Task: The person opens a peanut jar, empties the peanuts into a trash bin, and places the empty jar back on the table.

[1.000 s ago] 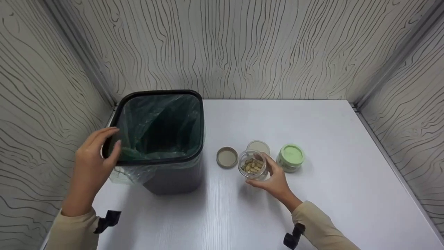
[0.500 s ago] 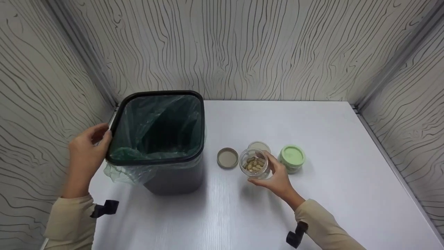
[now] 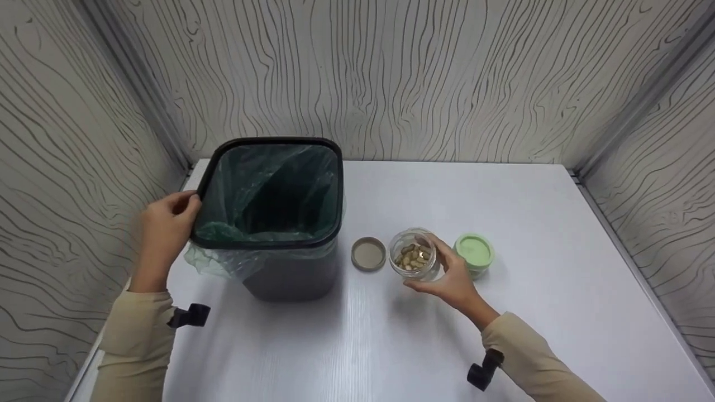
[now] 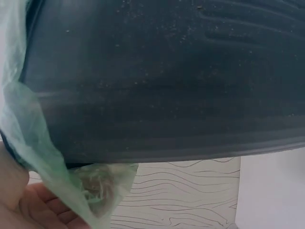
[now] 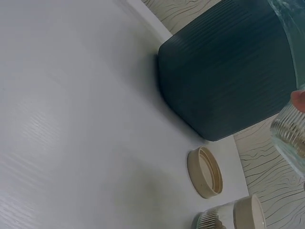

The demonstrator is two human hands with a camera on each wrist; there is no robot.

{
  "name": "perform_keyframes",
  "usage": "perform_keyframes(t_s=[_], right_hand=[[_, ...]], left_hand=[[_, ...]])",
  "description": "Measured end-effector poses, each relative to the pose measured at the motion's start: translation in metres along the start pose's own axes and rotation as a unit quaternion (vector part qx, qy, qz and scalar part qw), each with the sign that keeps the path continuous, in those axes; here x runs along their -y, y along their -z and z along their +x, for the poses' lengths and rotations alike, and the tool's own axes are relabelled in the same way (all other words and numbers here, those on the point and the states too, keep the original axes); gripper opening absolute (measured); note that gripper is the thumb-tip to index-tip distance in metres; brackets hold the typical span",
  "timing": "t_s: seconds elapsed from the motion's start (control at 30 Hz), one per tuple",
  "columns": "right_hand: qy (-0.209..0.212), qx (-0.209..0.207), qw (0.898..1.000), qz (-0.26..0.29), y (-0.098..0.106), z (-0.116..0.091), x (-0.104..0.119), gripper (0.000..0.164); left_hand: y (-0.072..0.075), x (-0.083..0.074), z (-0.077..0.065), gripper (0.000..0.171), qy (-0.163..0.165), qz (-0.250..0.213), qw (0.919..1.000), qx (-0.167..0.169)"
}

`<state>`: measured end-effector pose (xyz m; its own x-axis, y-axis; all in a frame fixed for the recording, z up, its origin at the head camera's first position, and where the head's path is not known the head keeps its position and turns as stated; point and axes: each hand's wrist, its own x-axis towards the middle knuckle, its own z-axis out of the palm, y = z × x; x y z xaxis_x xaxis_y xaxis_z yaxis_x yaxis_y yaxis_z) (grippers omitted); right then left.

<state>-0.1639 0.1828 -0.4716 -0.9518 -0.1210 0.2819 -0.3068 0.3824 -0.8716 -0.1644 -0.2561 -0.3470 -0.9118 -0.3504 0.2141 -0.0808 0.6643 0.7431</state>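
Note:
My left hand (image 3: 166, 226) grips the black rim (image 3: 268, 244) of a dark grey trash bin (image 3: 296, 276) at its left side. A thin green bag (image 4: 35, 124) lines the bin and hangs over the rim, beside my left fingers in the left wrist view. With my right hand (image 3: 447, 279) I hold a clear glass jar (image 3: 399, 245) without a lid, its mouth tilted toward me. Tan, nut-like pieces (image 3: 413, 258) lie inside it. The jar is raised over the table, and its ribbed wall shows in the right wrist view.
A loose beige lid (image 3: 368, 254) lies upside down between bin and jar. Right of my hand stands a jar with a green lid (image 3: 474, 252). Another jar with a beige lid (image 5: 250, 213) shows in the right wrist view. Patterned walls (image 3: 357, 84) enclose the white table (image 3: 530, 212).
My left hand has closed onto the bin's rim, and the bin has shifted slightly right and away. My right hand has moved the glass jar a little, now covering the beige-lidded jar behind.

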Motion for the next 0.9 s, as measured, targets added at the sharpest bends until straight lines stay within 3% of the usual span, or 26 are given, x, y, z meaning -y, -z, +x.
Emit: perform_keyframes(t_s=[0.17,0.37,0.63,0.9], right_hand=[[0.018,-0.009,0.999,0.026,0.005,0.007,0.005,0.088],[0.033,-0.004,0.999,0.018,0.01,0.013,0.014,0.087],[0.036,0.013,0.999,-0.005,0.01,0.017,0.027,0.087],[0.025,0.044,0.998,-0.031,0.011,0.023,0.05,0.091]], left_hand=[[-0.006,-0.002,0.004,0.035,0.001,-0.013,0.9999,0.003],[-0.013,-0.006,0.009,0.038,0.018,-0.019,0.9995,0.015],[-0.01,-0.004,0.013,0.048,0.054,-0.08,0.9914,0.088],[0.0,0.001,0.018,0.051,0.046,-0.128,0.9772,0.163]])
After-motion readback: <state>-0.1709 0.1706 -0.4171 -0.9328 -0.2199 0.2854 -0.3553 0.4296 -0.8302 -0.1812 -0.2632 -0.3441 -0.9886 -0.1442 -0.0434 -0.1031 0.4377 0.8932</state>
